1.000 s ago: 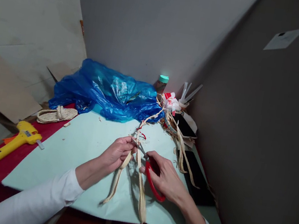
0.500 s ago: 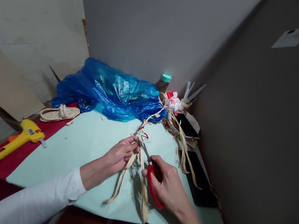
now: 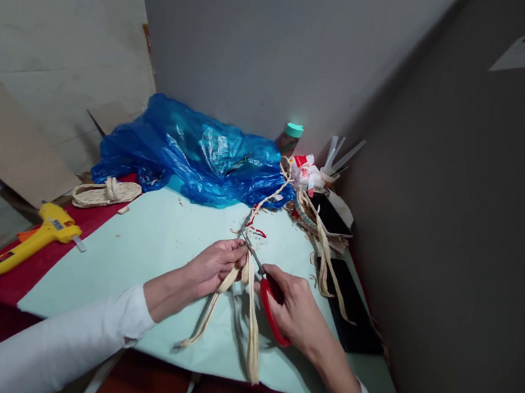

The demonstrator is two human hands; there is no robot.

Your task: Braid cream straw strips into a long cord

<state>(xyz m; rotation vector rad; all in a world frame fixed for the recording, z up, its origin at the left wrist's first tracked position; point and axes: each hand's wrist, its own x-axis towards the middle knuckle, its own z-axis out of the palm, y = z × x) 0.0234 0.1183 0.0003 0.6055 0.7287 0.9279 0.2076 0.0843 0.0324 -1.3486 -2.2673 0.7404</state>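
My left hand (image 3: 218, 265) pinches a braid of pale dried plant fibre (image 3: 268, 198) that runs away from me toward the blue bag. Two loose fibre strands (image 3: 251, 328) hang down toward me from the pinch. In my right hand (image 3: 297, 308) is a pair of red-handled scissors (image 3: 271, 307), my fingers through the handles. The blades lie against the braid just beyond my left fingertips; whether they are fully closed is too small to tell. Small red pieces (image 3: 257, 231) lie by the braid.
A blue plastic bag (image 3: 190, 152) covers the back of the table. To the left are a woven sandal (image 3: 106, 194) and a yellow glue gun (image 3: 31, 239). On the right sit a black tablet-like slab (image 3: 349, 310), more fibre strands (image 3: 326, 253) and a green-lidded jar (image 3: 291, 138).
The scissor blades have shifted slightly, now crossing the braid just above my left fingertips. My left hand keeps its pinch. The whole view has tilted a little.
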